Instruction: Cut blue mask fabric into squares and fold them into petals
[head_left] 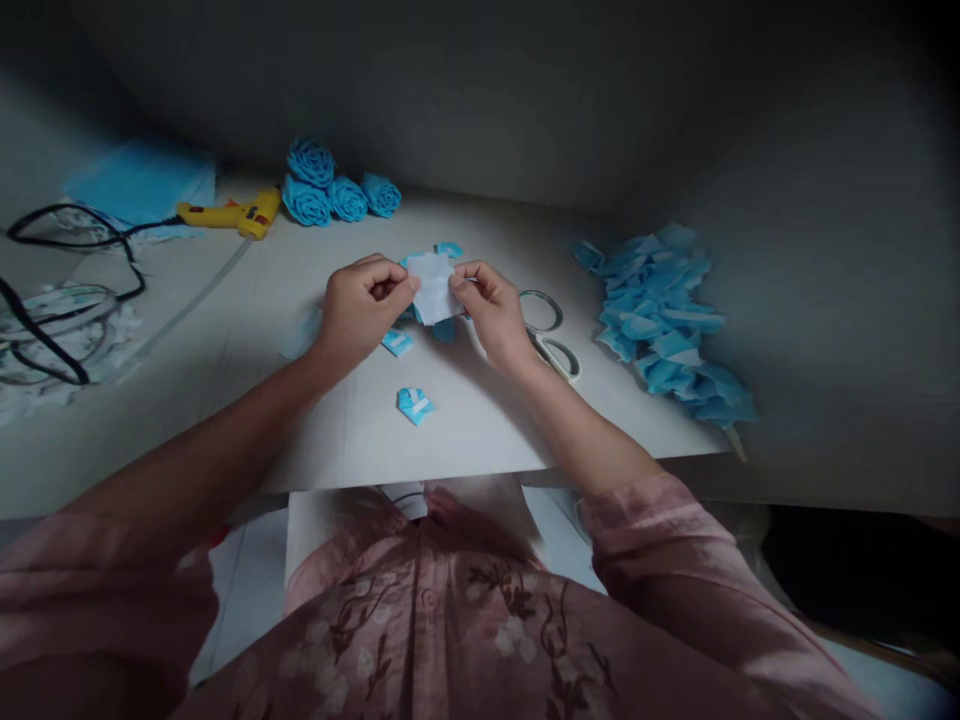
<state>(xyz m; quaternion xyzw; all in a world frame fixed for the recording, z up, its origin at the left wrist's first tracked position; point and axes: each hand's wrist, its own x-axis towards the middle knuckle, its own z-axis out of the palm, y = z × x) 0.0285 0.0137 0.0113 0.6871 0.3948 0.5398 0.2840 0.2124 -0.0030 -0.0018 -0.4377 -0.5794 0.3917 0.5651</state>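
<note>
A small white square piece point(434, 290), paper or thin fabric, is stretched between my two hands above the table. My left hand point(365, 303) pinches its left edge between thumb and fingertips. On the opposite edge, my right hand point(491, 308) grips it the same way. Light blue pieces lie partly hidden behind and below the square. Nearer to me rests a small folded blue piece point(415, 405) with white strips, and another folded blue piece point(397, 342) is by my left fingers. Scissors point(561, 360) with pale handles lie beside my right wrist, their blades hidden.
Several blue rosettes point(348, 199) stand at the back, next to a yellow glue gun point(259, 214). Blue sheets point(146, 185), a black cord point(139, 275) and white scraps point(112, 330) are at left. A heap of blue petal-like pieces point(664, 310) lies at right by the wall.
</note>
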